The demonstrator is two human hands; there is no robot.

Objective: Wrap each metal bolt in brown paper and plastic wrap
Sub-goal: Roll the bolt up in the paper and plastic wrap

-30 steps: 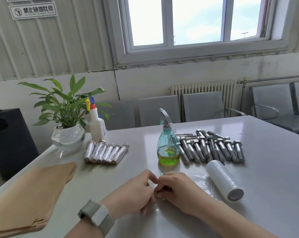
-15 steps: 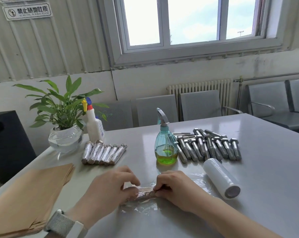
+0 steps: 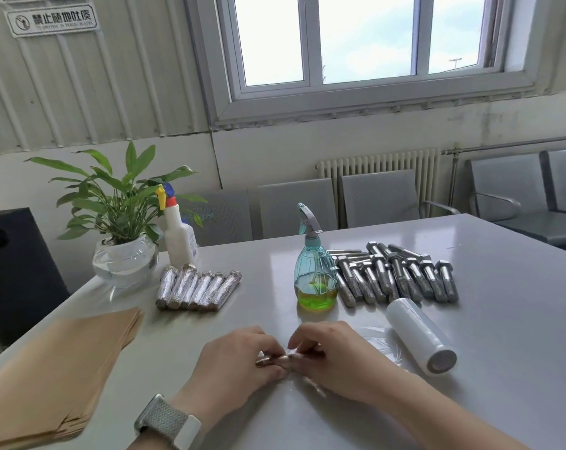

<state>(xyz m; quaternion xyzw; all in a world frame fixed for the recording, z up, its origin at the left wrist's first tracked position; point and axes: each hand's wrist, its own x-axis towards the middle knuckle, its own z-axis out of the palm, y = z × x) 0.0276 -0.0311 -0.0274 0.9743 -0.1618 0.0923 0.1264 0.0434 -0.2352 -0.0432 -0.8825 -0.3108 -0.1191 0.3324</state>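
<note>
Over bolt [image 3: 276, 360]: hands [image 3: 242, 362] closer now.

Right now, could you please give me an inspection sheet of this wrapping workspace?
Surface: grey table, glossy.
Job's things: wrapped bolts in a row; bare bolts piled; brown paper stack; plastic wrap roll; bolt being wrapped.
Clutter: teal spray bottle, white spray bottle, potted plant.
Grippers: left hand and right hand pinch the bolt.
Cables: nothing seen.
Surroundings: window, radiator, chairs.
</note>
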